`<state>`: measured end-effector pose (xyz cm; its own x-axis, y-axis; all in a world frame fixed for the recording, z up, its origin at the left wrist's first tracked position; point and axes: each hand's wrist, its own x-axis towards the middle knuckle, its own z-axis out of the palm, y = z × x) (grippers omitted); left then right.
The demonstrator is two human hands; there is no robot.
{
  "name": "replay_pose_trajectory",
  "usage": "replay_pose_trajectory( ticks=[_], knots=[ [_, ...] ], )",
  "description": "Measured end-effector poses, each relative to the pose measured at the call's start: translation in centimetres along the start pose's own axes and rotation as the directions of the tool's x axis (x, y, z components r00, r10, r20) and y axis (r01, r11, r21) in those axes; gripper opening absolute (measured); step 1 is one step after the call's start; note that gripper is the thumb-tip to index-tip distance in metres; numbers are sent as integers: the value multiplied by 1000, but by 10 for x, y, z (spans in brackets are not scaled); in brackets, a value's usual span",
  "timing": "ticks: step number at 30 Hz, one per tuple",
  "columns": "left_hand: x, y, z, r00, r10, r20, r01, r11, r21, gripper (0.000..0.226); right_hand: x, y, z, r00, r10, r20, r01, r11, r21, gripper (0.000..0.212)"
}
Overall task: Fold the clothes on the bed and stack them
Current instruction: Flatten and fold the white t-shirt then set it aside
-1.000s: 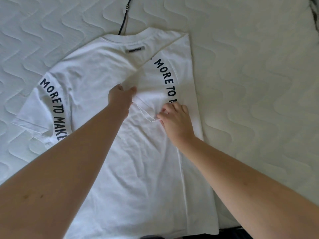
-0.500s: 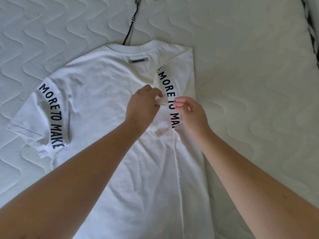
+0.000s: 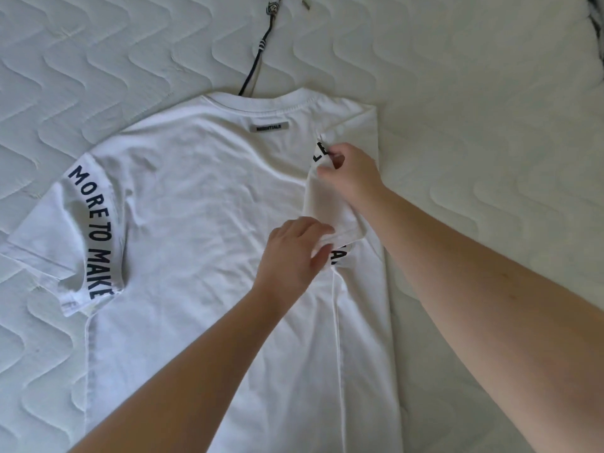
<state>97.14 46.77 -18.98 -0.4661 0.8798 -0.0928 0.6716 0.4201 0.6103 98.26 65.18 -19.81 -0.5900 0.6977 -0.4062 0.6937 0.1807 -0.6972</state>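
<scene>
A white T-shirt (image 3: 202,204) lies back-up on the bed, collar at the far end, with a grey label below the collar. Its left sleeve (image 3: 75,237) is spread out and shows black lettering. The shirt's right side is folded inward along a straight edge. The right sleeve (image 3: 330,210) is doubled back over that fold. My right hand (image 3: 351,173) pinches the sleeve's upper end near the shoulder. My left hand (image 3: 295,248) grips the sleeve's hem at its lower end.
The quilted white mattress (image 3: 490,158) surrounds the shirt on all sides. A dark cord with a bead and a small charm (image 3: 261,47) lies just beyond the collar. A dark edge shows at the far right corner.
Both hands have turned the right sleeve back toward the folded edge. My right hand moved up to the shoulder end and my left hand slid down to the hem.
</scene>
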Motion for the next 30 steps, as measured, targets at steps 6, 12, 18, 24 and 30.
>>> replay_pose_trajectory(
  ticks=[6, 12, 18, 24, 30],
  knots=[
    [-12, -21, -1, 883, -456, 115, 469, 866, -174, 36, -2, 8, 0, 999, -15, -39, 3, 957, -289, 27],
    [-13, -24, 8, 774, -561, 295, 624, 756, -198, 30, -47, 32, -19, 946, 253, 201, -139, 881, -452, 30],
    [-22, -23, 2, 763, -598, 246, 646, 708, -286, 21, -91, 58, -2, 945, 324, 52, -326, 910, 257, 22],
    [-15, -10, 0, 882, -466, -74, 468, 884, 16, 30, -99, 72, 3, 988, 133, -77, -139, 988, -75, 24],
    [55, -8, 11, 999, -24, -39, 34, 958, 284, 47, -94, 69, 5, 987, 147, -58, -138, 981, 135, 8]
  ],
)
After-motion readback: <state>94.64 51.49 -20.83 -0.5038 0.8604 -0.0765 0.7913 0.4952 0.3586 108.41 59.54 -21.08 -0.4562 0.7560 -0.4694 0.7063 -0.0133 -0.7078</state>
